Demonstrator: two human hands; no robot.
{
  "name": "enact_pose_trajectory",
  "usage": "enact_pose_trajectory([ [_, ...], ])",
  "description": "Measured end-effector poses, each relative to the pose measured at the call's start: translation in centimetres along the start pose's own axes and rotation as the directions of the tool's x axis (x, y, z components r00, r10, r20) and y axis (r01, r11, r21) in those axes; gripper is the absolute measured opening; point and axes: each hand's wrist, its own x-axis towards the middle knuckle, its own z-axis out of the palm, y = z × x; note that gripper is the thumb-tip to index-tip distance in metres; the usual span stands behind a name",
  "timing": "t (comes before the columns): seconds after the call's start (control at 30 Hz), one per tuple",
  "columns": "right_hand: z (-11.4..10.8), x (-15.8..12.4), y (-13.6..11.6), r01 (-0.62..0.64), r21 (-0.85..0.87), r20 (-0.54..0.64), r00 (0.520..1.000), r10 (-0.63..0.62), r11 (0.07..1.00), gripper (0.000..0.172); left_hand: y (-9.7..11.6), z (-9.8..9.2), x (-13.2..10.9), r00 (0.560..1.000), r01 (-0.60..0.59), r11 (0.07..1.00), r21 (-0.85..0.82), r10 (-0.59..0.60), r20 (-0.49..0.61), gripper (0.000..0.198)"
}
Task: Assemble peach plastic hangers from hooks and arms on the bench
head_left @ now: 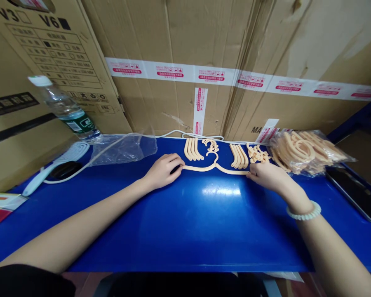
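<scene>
A peach-coloured clothes hanger [200,168] lies across the blue table, its hook pointing away from me. My left hand [165,170] pinches the tip of its left arm. At the tip of the right arm, my right hand [267,175] has its fingers closed on the hanger. Just behind the hanger are a row of loose hanger arms [193,149] on the left and a second row of arms [238,156] on the right. Loose hooks [210,145] lie beside the left row. A heap of small peach pieces [257,152] sits behind my right hand.
A clear bag of peach hanger parts [309,150] lies at the right, near a dark phone-like slab [355,194]. At the left are a water bottle [71,111], a hairbrush [58,163], a black oval object [65,170] and an plastic bag [123,149]. Cardboard boxes [173,107] wall the back.
</scene>
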Motion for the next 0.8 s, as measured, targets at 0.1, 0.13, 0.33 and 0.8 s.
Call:
enact_pose_trajectory([
  [0.1, -0.1, 0.0, 0.2, 0.044, 0.021, 0.058, 0.997, -0.045, 0.999, 0.026, 0.0, 0.0, 0.0, 1.000, 0.021, 1.000, -0.014, -0.021, -0.014, 0.013],
  [0.13, -0.2, -0.1, 0.2, 0.060, 0.030, 0.074, 0.995, -0.063, 0.998, 0.026, 0.0, 0.1, 0.0, 1.000, 0.022, 1.000, -0.013, -0.023, -0.014, 0.013],
  [0.33, -0.5, -0.3, 0.0, 0.104, 0.047, 0.126, 0.986, -0.109, 0.993, 0.030, 0.0, 0.0, 0.0, 1.000, 0.020, 1.000, -0.004, -0.020, -0.003, 0.014],
  [0.8, 0.2, -0.8, -1.3, 0.083, 0.026, 0.115, 0.990, -0.086, 0.996, 0.033, -0.3, 0.2, 0.1, 0.970, 0.143, 0.988, -0.052, -0.130, 0.207, 0.050],
])
